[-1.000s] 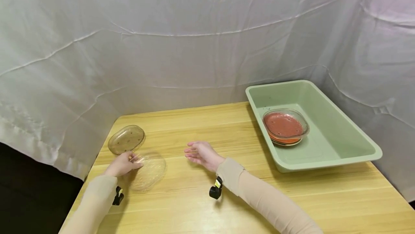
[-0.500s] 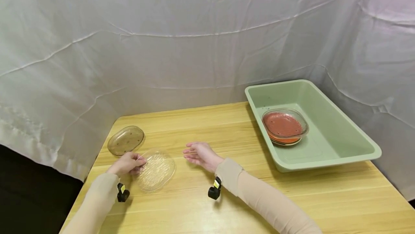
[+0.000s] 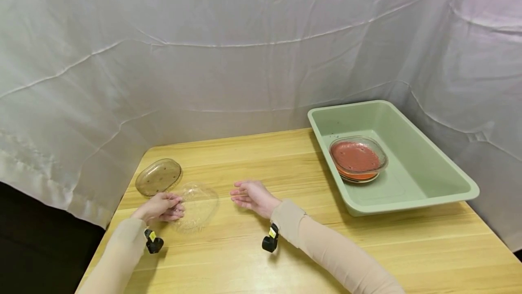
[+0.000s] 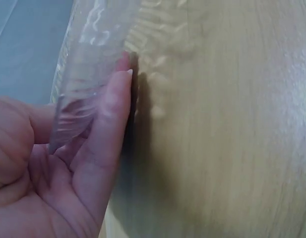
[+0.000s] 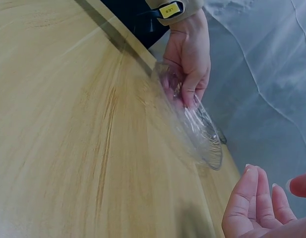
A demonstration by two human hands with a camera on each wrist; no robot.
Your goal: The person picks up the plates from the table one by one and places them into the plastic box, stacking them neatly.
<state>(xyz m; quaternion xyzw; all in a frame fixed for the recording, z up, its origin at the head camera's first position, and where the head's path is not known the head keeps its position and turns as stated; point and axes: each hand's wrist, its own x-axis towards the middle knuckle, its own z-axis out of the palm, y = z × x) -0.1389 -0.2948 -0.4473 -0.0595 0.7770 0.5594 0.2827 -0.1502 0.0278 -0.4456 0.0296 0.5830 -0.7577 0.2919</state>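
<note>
My left hand (image 3: pixel 160 206) pinches the left edge of a clear, ridged, oval plastic dish (image 3: pixel 200 208), thumb on one side and fingers on the other. In the left wrist view the clear dish (image 4: pixel 91 74) stands tilted in that grip, over the wood. The right wrist view shows the dish (image 5: pixel 200 134) nearly edge-on, held just off the table. My right hand (image 3: pixel 254 198) hovers to the right of it, fingers loosely extended and holding nothing. A brownish see-through oval dish (image 3: pixel 159 177) lies beyond my left hand.
A green tub (image 3: pixel 424 207) stands at the right of the wooden table (image 3: pixel 253 257). Inside are stacked dishes, a red-based see-through one (image 3: pixel 355 156) on top and orange below. Grey cloth (image 3: pixel 228 76) hangs behind the table.
My left hand has brought the clear dish slightly to the right and turned it to another tilt, its fingers now showing more below the thumb. The right hand has barely moved.
</note>
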